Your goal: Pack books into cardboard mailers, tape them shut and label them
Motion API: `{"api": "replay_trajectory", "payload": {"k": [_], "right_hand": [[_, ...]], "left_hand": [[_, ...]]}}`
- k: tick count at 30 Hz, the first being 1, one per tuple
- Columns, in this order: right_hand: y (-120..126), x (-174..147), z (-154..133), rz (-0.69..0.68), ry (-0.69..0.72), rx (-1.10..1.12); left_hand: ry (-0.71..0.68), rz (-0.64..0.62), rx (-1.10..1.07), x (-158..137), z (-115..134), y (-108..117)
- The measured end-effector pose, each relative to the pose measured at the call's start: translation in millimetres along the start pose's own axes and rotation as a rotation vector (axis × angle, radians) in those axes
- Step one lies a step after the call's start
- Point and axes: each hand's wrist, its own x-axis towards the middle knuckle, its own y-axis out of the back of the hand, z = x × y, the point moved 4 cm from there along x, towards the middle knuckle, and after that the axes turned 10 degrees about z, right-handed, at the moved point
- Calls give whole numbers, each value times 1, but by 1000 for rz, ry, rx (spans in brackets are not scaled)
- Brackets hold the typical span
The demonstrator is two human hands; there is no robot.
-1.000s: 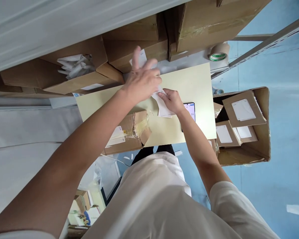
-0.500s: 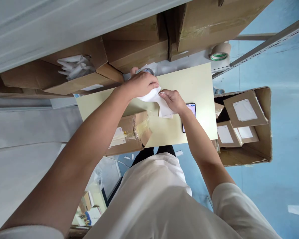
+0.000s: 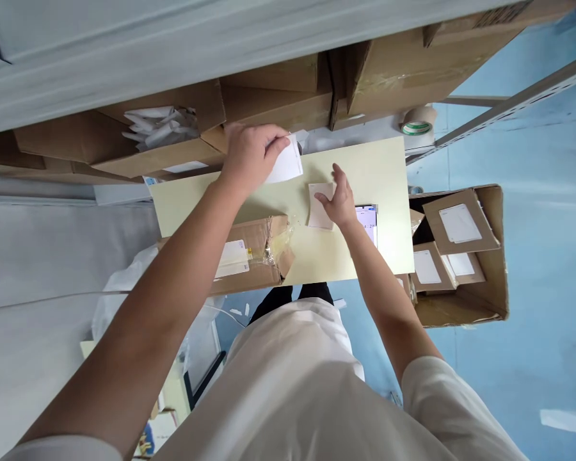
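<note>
My left hand (image 3: 255, 155) is closed on a white paper label (image 3: 286, 161), pinched between thumb and fingers above the far side of the cream table (image 3: 360, 166). My right hand (image 3: 338, 197) is open, thumb and fingers apart, over a second white paper slip (image 3: 317, 208) on the tabletop. Whether that hand touches the slip I cannot tell. A phone (image 3: 367, 221) with a lit screen lies beside my right wrist, partly covered by it. Near my left forearm sits a taped cardboard box (image 3: 264, 272) with a white label on it.
A large open carton (image 3: 496, 282) right of the table holds several labelled cardboard pieces. Along the far side stand cardboard boxes (image 3: 278, 96), one holding white crumpled items (image 3: 166, 128). A tape roll (image 3: 418, 120) rests at the far right, near a metal shelf post (image 3: 504, 109).
My hands have moved apart. The left has drawn away to the left with the white label; the right has let go of the paper and opened over the slip.
</note>
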Motion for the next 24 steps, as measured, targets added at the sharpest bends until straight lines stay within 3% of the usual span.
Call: {"api": "replay_trajectory", "payload": {"k": [3,8,12,15,19,21,24], "right_hand": [[16,-21,-54,114,24,199],[26,-72,-155,44,-68,628],[28,-97,-194,132,-186,779],[28,-112,-213,239,-204,732],[19,-145,-245,431,-21,376],[2,-162,-262,369,136,188],[-30,-181,-282,148,328,59]], "left_hand": [[37,115,-150,-25,20,29],[216,267,-491,-93,44,73],[425,148,-850,-157,37,102],[548,11,-1013,-206,23,119],[667,124,-1072,-252,0,133],[656,151,-1090,-261,-6,131],[638,162,-1116,-267,-13,128]]}}
